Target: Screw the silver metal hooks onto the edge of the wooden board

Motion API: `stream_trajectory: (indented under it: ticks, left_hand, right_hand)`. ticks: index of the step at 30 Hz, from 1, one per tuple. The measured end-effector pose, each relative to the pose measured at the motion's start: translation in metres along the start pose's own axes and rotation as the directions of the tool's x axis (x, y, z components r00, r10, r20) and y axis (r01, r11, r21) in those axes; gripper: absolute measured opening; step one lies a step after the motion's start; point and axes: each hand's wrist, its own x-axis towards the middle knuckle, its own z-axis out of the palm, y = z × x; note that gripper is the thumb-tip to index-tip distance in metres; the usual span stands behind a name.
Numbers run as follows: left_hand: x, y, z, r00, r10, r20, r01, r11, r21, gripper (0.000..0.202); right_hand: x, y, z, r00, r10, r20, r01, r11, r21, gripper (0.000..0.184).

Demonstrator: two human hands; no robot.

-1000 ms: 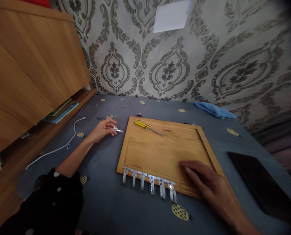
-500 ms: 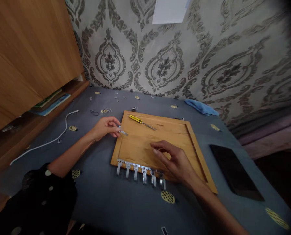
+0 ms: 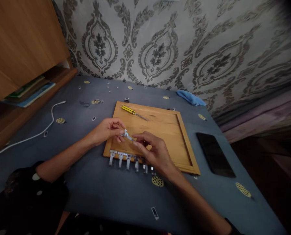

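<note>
Between my two hands is a small silver metal hook (image 3: 128, 136), held above the left part of a framed wooden board (image 3: 157, 130). The fingers of my left hand (image 3: 109, 131) pinch its upper end, while my right hand (image 3: 155, 150) has thumb and fingertips on its lower end. Several similar metal hooks (image 3: 121, 159) line the board's near edge, their curved ends hanging over it; my right hand partly covers that row. A yellow-handled screwdriver (image 3: 133, 112) lies on the board toward its far left corner.
A black phone (image 3: 215, 154) lies right of the board on the grey patterned tablecloth (image 3: 98, 192). A blue cloth (image 3: 191, 98) rests near the wall. At left are a white cable (image 3: 52, 114) and a wooden cabinet (image 3: 20, 36). More small metal pieces (image 3: 97, 101) lie beyond my left hand.
My right hand has moved left to take the free end of the hook. My left hand has brought the hook inward over the board. The camera view has tilted down slightly.
</note>
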Motion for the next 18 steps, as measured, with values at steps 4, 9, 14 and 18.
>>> stream_trajectory:
  ticks: [4, 9, 14, 18]
  left_hand:
    - [-0.0016, 0.0011, 0.0050, 1.000, -0.017, 0.018, 0.017, 1.000, -0.002, 0.018]
    - [-0.0011, 0.0003, 0.0069, 1.000, -0.019, 0.022, 0.019, 1.000, -0.014, 0.017]
    - [-0.0013, 0.0000, 0.0068, 0.999, -0.013, 0.046, 0.015, 1.000, -0.024, 0.022]
    - [-0.0026, 0.0013, 0.0067, 0.998, 0.008, 0.061, -0.006, 0.999, -0.033, 0.028]
  right_hand:
    - [-0.0029, -0.0015, 0.0000, 0.997, 0.071, 0.020, -0.071, 0.997, 0.029, 0.019]
    - [-0.0024, 0.0010, -0.0004, 0.987, 0.135, 0.093, -0.143, 0.986, 0.086, 0.023]
    - [-0.0006, 0.0014, 0.0001, 0.977, 0.144, 0.155, -0.164, 0.979, 0.125, 0.026]
    - [-0.0014, 0.0003, -0.0009, 0.973, 0.155, 0.173, -0.183, 0.970, 0.162, 0.028]
